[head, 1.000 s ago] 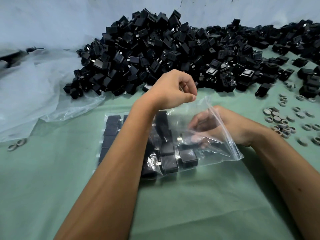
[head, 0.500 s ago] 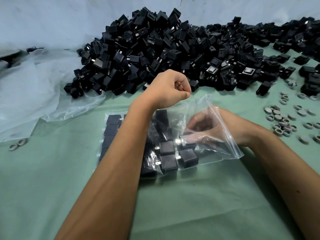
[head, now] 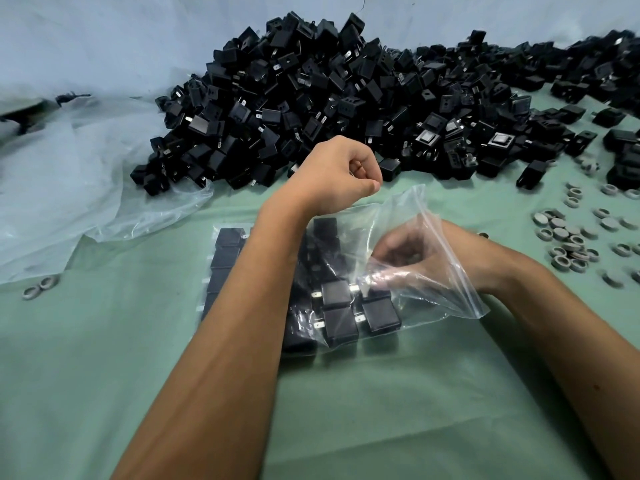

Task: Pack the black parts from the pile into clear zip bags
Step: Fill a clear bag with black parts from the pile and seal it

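Observation:
A big pile of black parts [head: 311, 98] lies along the back of the green cloth [head: 381, 410]. In front of it lies a clear zip bag [head: 446, 282] with several black parts [head: 339, 323] lined up inside. My left hand [head: 332, 171] pinches the bag's upper rim and holds the mouth lifted. My right hand [head: 408, 258] is inside the bag, blurred by the plastic. Its curled fingers hold a black part [head: 375, 293] just above the last row. My left forearm hides the middle of the bag.
A crumpled clear plastic sheet [head: 69, 188] covers the left back. Several grey rings [head: 568, 244] are scattered at the right, and two more rings [head: 38, 287] lie at the left edge. Loose black parts [head: 616, 140] reach the right edge.
My right hand has pushed a little deeper and lower into the bag with the part. My left hand has kept the rim lifted in nearly the same spot.

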Demonstrator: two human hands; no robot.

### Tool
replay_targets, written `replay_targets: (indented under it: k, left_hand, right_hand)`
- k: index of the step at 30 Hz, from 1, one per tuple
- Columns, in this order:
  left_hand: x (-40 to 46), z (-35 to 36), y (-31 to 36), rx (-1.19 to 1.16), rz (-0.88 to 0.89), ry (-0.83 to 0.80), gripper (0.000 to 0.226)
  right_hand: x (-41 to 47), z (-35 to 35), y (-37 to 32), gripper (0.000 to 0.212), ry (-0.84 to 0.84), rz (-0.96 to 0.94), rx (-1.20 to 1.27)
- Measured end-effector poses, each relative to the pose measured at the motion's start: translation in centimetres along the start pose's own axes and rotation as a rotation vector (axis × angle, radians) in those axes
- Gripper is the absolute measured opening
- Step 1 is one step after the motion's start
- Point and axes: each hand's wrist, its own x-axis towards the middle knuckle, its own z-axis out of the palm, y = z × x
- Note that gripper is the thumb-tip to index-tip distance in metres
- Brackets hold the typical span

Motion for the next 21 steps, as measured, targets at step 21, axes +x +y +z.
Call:
replay_targets:
  k: [21]
  left_hand:
    - [-2.0, -5.9, -6.1, 0.022, -0.285, -0.090, 0.002]
  right_hand:
    - [-0.4, -0.8, -0.1, 0.041, -0.178, -0.006, -0.118]
